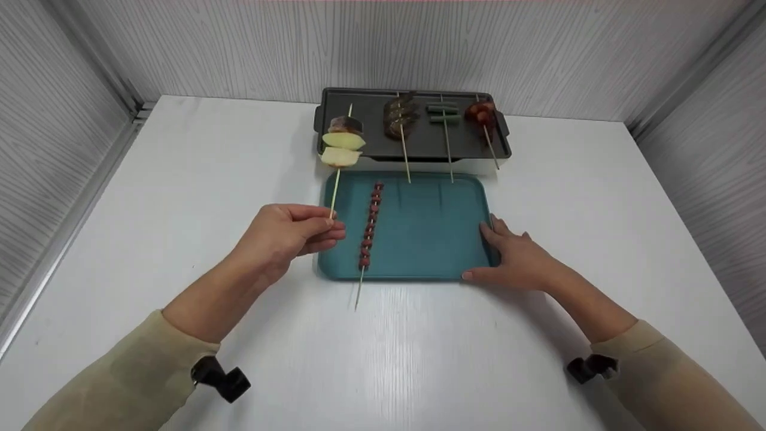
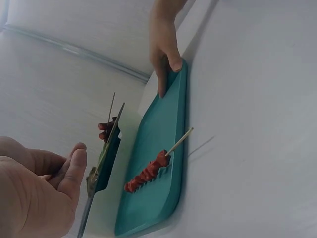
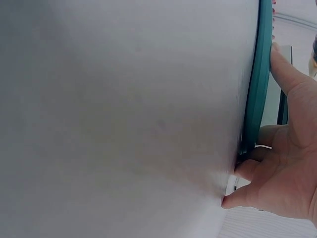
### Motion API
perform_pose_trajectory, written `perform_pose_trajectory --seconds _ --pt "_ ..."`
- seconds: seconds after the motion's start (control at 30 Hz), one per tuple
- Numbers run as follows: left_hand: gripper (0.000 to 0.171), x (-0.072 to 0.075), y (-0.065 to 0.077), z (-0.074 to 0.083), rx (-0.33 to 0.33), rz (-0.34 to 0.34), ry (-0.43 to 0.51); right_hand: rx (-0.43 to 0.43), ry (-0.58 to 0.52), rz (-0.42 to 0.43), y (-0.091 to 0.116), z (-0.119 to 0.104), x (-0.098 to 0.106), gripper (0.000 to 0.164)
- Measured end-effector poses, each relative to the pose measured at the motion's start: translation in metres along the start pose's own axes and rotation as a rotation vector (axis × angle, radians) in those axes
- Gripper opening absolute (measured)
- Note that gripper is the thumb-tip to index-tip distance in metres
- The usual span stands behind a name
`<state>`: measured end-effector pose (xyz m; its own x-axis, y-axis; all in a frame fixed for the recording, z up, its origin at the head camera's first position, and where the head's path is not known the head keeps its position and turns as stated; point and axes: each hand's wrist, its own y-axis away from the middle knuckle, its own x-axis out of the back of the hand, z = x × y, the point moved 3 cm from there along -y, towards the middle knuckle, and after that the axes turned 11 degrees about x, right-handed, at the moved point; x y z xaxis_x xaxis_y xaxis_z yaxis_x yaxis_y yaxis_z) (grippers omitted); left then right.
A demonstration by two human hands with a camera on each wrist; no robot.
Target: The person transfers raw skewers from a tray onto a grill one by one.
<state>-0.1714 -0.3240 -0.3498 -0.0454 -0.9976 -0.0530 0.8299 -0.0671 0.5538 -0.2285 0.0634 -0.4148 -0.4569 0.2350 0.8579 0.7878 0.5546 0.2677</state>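
My left hand (image 1: 293,233) pinches the bare stick end of a skewer (image 1: 343,140) threaded with a brown-topped piece and two pale yellow pieces. The food end is raised over the left part of the grill pan. Beneath and beside that hand, a skewer of small red pieces (image 1: 370,224) lies in the teal tray (image 1: 419,239), its stick sticking out over the front rim. At the tray's front right corner, my right hand (image 1: 517,257) holds the rim, thumb on the front side and fingers along the right side. In the right wrist view the thumb (image 3: 287,69) touches the rim.
Behind the tray stands a dark grill pan (image 1: 359,99). Across it lie a brown skewer (image 1: 401,117), a skewer of green pieces (image 1: 444,114) and a reddish skewer (image 1: 482,117); some sticks reach over its front edge. Grey panels (image 1: 419,42) border the white table (image 1: 209,161).
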Motion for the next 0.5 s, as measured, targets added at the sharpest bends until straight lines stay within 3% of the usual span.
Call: perform_pose_trajectory --seconds 0.23,0.5 --pt "0.035 0.004 -0.035 0.023 -0.02 0.007 0.009 -0.007 0.002 0.005 0.0 -0.001 0.005 0.121" --pt "0.036 0.006 -0.067 0.036 -0.009 0.025 -0.004 -0.002 -0.004 0.01 0.001 0.0 0.003 0.12"
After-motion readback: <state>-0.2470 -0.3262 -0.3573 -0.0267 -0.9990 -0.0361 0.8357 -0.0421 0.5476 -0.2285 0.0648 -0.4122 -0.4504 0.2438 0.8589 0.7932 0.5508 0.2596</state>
